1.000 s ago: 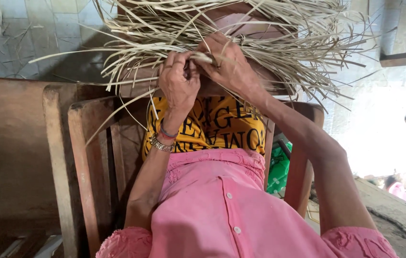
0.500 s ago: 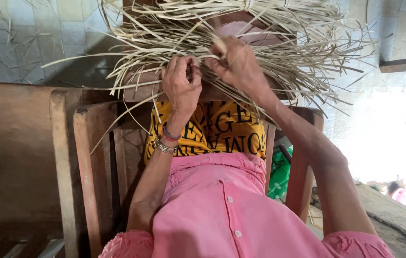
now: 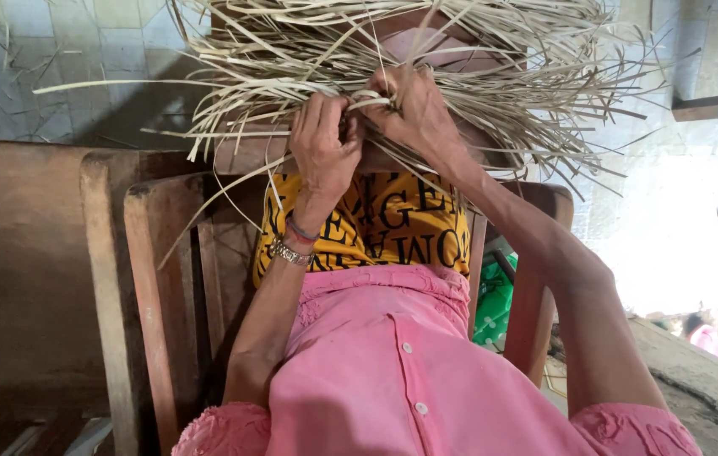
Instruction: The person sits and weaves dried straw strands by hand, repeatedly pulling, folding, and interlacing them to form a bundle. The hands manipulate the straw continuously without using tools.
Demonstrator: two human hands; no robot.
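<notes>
Top centre of frame: left hand (image 3: 322, 148) and right hand (image 3: 414, 110) fingers pinch pale straw strips (image 3: 359, 103) of the loose woven bundle (image 3: 494, 76) (ends splayed). Risk: brittle strip snaps or slips, loosening the weave.

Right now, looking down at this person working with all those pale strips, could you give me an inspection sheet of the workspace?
Surface: no table; the work sits on the lap over a yellow printed cloth, within a wooden chair.
Job's things: a loose mass of pale straw strips, ends splaying out all round.
Clutter: stray strips on the tiled floor; a green object beside the chair.
Hands: left hand and right hand both pinch strips at the middle of the mass; bracelets on the left wrist.
Cables: nothing seen.
Surroundings: pink shirt in the foreground; bright ground at right, details washed out.
</notes>
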